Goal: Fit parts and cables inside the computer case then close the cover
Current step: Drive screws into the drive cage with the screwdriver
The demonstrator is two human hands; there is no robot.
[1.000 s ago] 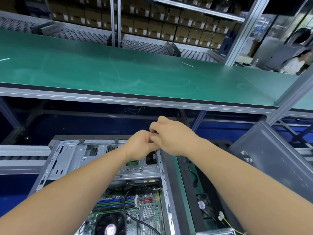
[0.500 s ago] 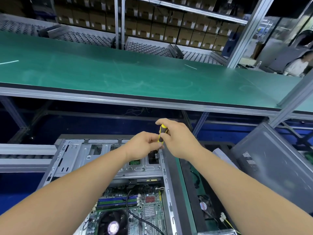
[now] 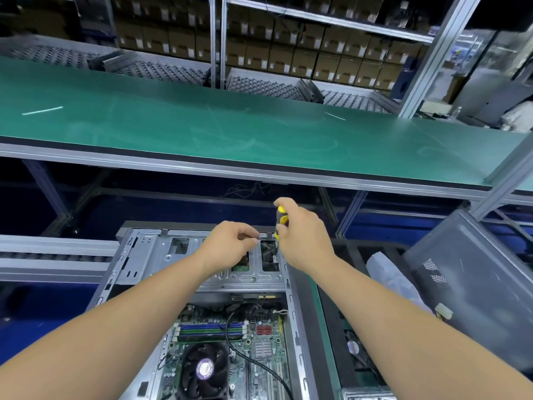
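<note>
Now the right hand (image 3: 300, 235) is gripping a yellow-and-black screwdriver (image 3: 280, 219), newly exposed at frame centre. The left hand (image 3: 230, 243) is pinching something small beside it, so fastening inside the open grey metal computer case (image 3: 138, 255) is likely starting.

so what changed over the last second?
The hands have separated: right hand lifted slightly, exposing the yellow-black screwdriver it grips upright; left hand now pinches a small metal piece at the drive bay. Computer case and side cover unmoved.
</note>
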